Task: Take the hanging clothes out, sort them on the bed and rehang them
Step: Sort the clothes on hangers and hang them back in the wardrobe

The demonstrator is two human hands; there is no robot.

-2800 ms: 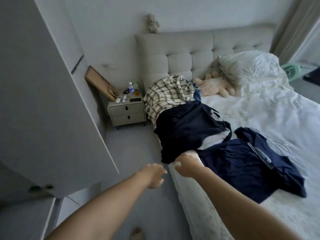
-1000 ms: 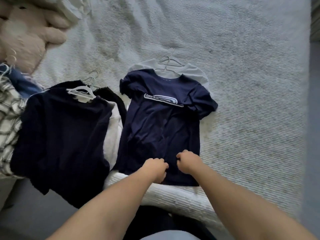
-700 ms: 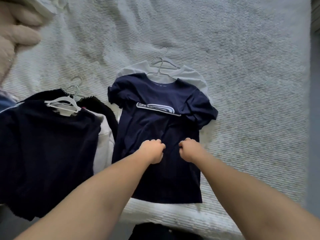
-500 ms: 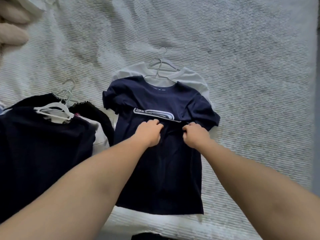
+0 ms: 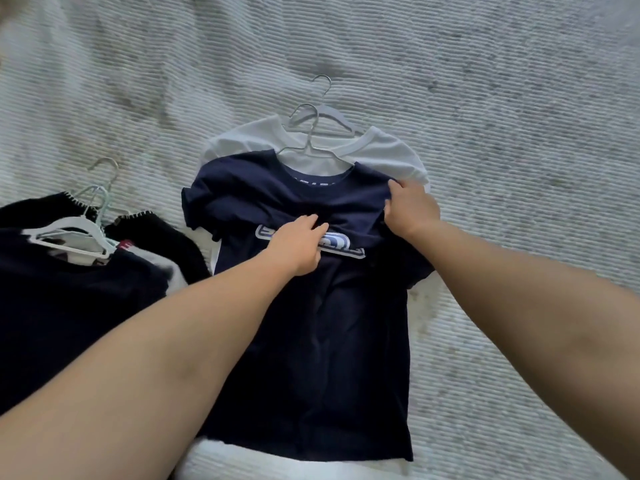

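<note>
Moved: both hands are now reaching higher up the navy T-shirt (image 5: 311,323) than half a second ago.
Left hand (image 5: 298,242): pinching chest fabric, covering part of the print.
Right hand (image 5: 410,211): gripping its shoulder.
Hidden: white T-shirt (image 5: 381,147) is lying mostly beneath it, wire hangers (image 5: 317,133) protruding.
Texture: ribbed bedspread (image 5: 519,98) is lying underneath.

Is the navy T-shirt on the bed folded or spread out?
Spread out, front up: the navy T-shirt lies full length on the bed, bunched at the chest where the left hand and right hand grip it.
</note>
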